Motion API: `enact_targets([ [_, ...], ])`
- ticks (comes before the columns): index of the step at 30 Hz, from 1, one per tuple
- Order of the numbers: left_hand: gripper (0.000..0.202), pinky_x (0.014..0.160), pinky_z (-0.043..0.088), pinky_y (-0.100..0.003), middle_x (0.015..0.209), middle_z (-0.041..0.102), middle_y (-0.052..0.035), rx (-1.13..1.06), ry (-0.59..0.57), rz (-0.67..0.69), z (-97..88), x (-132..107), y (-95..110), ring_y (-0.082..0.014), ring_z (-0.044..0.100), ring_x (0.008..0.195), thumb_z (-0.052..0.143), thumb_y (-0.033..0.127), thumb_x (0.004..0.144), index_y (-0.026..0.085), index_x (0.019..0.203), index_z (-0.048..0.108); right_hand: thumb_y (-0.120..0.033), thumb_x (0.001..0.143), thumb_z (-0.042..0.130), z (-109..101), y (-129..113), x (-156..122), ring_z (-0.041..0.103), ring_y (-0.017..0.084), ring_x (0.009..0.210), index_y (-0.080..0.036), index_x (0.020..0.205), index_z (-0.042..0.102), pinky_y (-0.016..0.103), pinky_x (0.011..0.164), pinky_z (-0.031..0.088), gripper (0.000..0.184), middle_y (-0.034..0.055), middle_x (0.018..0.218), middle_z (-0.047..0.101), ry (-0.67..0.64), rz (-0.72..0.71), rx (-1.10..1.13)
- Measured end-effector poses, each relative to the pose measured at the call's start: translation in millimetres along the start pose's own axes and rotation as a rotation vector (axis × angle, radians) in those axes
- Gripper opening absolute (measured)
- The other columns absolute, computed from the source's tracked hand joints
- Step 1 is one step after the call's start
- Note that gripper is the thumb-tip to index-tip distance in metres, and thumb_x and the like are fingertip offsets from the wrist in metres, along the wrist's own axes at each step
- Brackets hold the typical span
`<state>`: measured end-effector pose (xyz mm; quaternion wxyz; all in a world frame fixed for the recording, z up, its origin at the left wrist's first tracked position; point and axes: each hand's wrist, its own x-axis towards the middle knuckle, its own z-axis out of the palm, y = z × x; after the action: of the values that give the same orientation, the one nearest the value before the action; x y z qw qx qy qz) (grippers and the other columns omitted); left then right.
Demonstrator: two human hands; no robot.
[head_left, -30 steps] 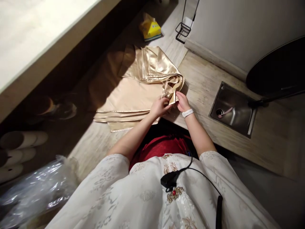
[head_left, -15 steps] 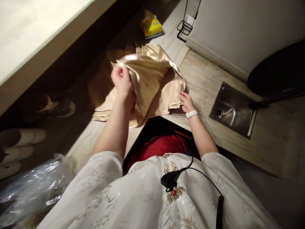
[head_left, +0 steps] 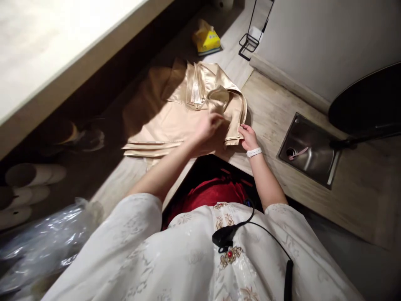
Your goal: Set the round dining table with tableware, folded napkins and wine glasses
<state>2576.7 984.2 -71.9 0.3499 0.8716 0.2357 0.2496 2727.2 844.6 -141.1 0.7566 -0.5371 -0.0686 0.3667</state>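
Shiny champagne-gold satin cloths (head_left: 156,121) lie layered on the counter in front of me, with stitched edges along the near side. My left hand (head_left: 210,126), a little blurred, is closed on part of the top cloth near the right side of the pile. Just beyond its fingers the satin bulges up in a loose fold (head_left: 218,96). At the pile's right edge, my right hand (head_left: 248,137) pinches the hemmed corner between thumb and fingers. A white band circles that wrist.
A yellow tissue pack (head_left: 208,41) and a black wire rack (head_left: 249,44) stand at the back. To the right are a small metal sink (head_left: 310,150) and a dark round object (head_left: 366,100). Paper rolls (head_left: 34,175) and clear plastic wrap (head_left: 53,234) sit left, below a pale raised ledge (head_left: 69,50).
My left hand has come down and across to the right, carrying the lifted satin over toward my right hand. The right hand stays at the corner.
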Motion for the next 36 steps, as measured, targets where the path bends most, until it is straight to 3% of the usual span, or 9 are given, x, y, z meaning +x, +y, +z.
enact_targets([
  [2,0.028,0.099,0.053,-0.04,0.109,0.073,-0.0112,-0.05,-0.105,0.005,32.9,-16,7,-0.0246,0.066,0.103,0.054,0.024,0.094,0.014,0.107,0.077,-0.015,0.068,0.084,5,0,1,0.068,0.013,0.072,-0.021,0.086,0.058,0.028,0.077,0.06,0.032,-0.0055,0.073,0.068,-0.024,-0.012,-0.006],
  [5,0.035,0.096,0.053,-0.038,0.105,0.073,-0.012,-0.041,-0.145,0.037,51.2,-25,5,-0.0262,0.065,0.103,0.066,0.035,0.089,0.013,0.115,0.075,-0.016,0.069,0.085,11,0,2,0.067,0.013,0.07,-0.021,0.083,0.059,0.026,0.072,0.059,0.03,-0.0052,0.072,0.068,-0.027,-0.035,-0.003],
  [14,0.032,0.083,0.051,-0.04,0.096,0.073,-0.0119,-0.036,-0.097,-0.037,45.1,-26,-3,-0.027,0.064,0.087,0.079,0.041,0.082,0.018,0.104,0.077,-0.021,0.073,0.086,17,2,-3,0.068,0.013,0.071,-0.02,0.084,0.063,0.026,0.071,0.058,0.025,-0.0033,0.075,0.071,-0.065,-0.051,0.003],
  [20,0.008,0.078,0.047,-0.035,0.083,0.074,-0.0074,-0.113,-0.049,-0.112,50.2,-25,-1,-0.0225,0.065,0.08,0.076,0.028,0.085,0.021,0.083,0.075,-0.021,0.073,0.086,19,2,-6,0.066,0.012,0.067,-0.021,0.086,0.06,0.026,0.068,0.058,0.03,-0.0046,0.071,0.068,-0.084,-0.034,0.004],
  [24,0.014,0.071,0.046,-0.031,0.075,0.07,-0.0028,-0.276,0.091,-0.257,27.4,-7,-8,-0.0167,0.06,0.072,0.069,0.028,0.088,0.019,0.078,0.067,-0.022,0.07,0.086,14,-1,-7,0.066,0.013,0.07,-0.023,0.089,0.056,0.025,0.068,0.057,0.036,-0.0057,0.073,0.067,-0.015,-0.03,-0.015],
  [27,0.022,0.077,0.047,-0.031,0.079,0.064,-0.0007,-0.275,0.256,-0.273,-19.2,21,-17,-0.015,0.058,0.08,0.06,0.038,0.096,0.021,0.082,0.058,-0.021,0.069,0.084,6,-4,-6,0.067,0.013,0.071,-0.025,0.093,0.052,0.025,0.069,0.058,0.04,-0.0072,0.074,0.067,0.047,-0.03,-0.02],
  [31,0.027,0.093,0.048,-0.034,0.095,0.063,0.0001,-0.18,0.501,-0.14,-79.5,49,-22,-0.0165,0.056,0.104,0.066,0.048,0.092,0.024,0.098,0.056,-0.018,0.068,0.081,-2,-7,-4,0.068,0.014,0.075,-0.026,0.095,0.048,0.027,0.074,0.059,0.044,-0.0075,0.077,0.067,0.095,-0.033,-0.027],
  [33,0.028,0.097,0.048,-0.037,0.102,0.064,-0.0012,-0.122,0.497,-0.068,-85.5,46,-19,-0.0192,0.056,0.111,0.069,0.045,0.088,0.026,0.106,0.059,-0.018,0.068,0.081,0,-6,-2,0.067,0.013,0.074,-0.027,0.095,0.046,0.027,0.075,0.059,0.044,-0.008,0.077,0.066,0.096,-0.042,-0.042],
  [36,0.021,0.1,0.049,-0.041,0.105,0.067,-0.0056,-0.044,0.314,-0.028,-57.2,24,-9,-0.0255,0.059,0.115,0.066,0.039,0.087,0.024,0.102,0.067,-0.02,0.069,0.081,10,-4,2,0.067,0.014,0.074,-0.027,0.093,0.046,0.027,0.075,0.058,0.043,-0.0085,0.076,0.066,0.055,-0.074,-0.068],
])
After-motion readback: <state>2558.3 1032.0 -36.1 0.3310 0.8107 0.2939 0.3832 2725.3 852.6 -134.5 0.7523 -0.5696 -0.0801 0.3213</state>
